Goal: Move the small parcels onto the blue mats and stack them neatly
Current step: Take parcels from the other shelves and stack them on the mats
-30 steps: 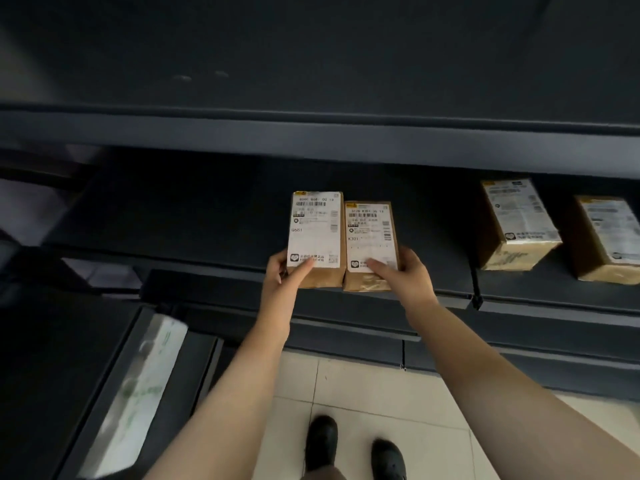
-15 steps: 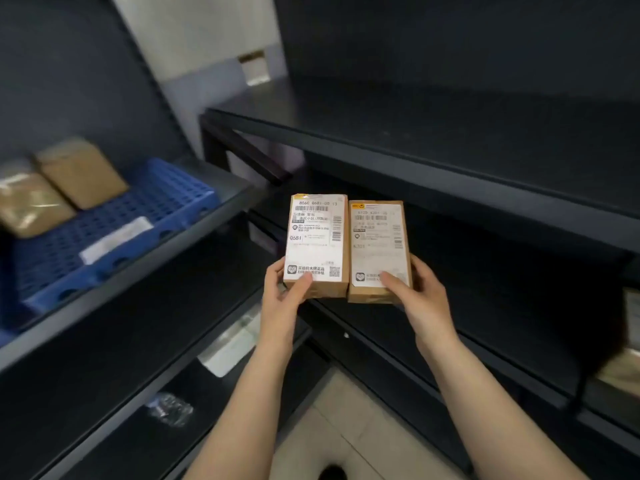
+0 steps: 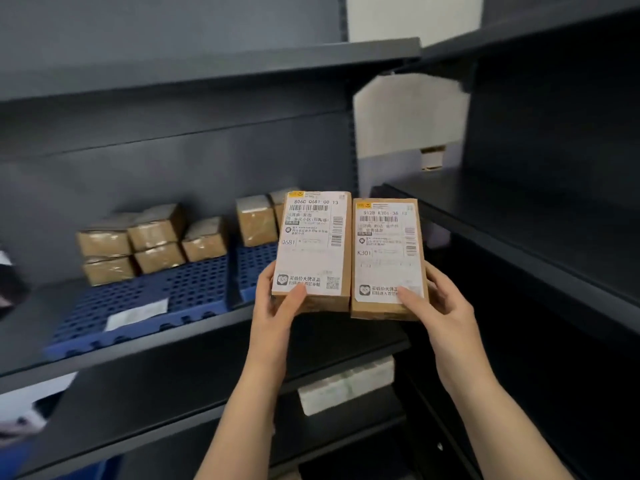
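You face dark shelving [image 3: 207, 327] with two blue mats [image 3: 145, 306] on it, already carrying stacked parcels [image 3: 131, 244]. Set yours on the bare near mat, edges squared. Your left hand [image 3: 277, 299] pinches the Q681 parcel [image 3: 311, 251], your right hand [image 3: 440, 306] the K301 parcel [image 3: 388, 258], fingers curled round each, side by side, just right of the mats.

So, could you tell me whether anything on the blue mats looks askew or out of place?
A loose white paper slip lies on the left blue mat; the stacked parcels sit slightly askew.
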The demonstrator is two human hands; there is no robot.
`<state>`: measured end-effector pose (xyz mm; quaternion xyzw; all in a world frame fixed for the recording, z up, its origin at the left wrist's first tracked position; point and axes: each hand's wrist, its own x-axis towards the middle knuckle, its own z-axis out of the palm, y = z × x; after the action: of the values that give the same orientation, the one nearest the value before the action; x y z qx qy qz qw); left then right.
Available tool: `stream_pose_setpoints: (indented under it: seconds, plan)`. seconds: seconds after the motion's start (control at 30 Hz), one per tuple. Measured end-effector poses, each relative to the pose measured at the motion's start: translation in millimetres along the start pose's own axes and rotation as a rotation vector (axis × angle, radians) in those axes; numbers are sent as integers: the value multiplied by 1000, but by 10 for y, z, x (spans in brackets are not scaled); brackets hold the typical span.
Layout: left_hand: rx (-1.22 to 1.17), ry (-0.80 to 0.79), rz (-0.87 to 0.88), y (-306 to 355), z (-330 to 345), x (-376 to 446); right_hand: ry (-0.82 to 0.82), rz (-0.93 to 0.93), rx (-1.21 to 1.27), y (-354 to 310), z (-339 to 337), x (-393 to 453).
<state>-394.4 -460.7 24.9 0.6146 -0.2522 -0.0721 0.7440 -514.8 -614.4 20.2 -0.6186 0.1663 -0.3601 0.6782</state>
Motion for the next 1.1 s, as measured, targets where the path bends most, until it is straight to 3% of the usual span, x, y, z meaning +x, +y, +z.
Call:
stream_pose_setpoints:
  seconds: [0.23,0.57,0.8,1.1]
  plan:
    - [-68,205,16,170,-550,186,-138,18,19,-37,714,304]
    - [-128,468,68,194,-1386,614,-293,182,103,156,1794,698]
    - [-173,629,127,226,-2030,953,-265,244,146,313,2481,1010]
    - [-59,654,202,313,-2775,1281,-217,319,281,411,3295,1472]
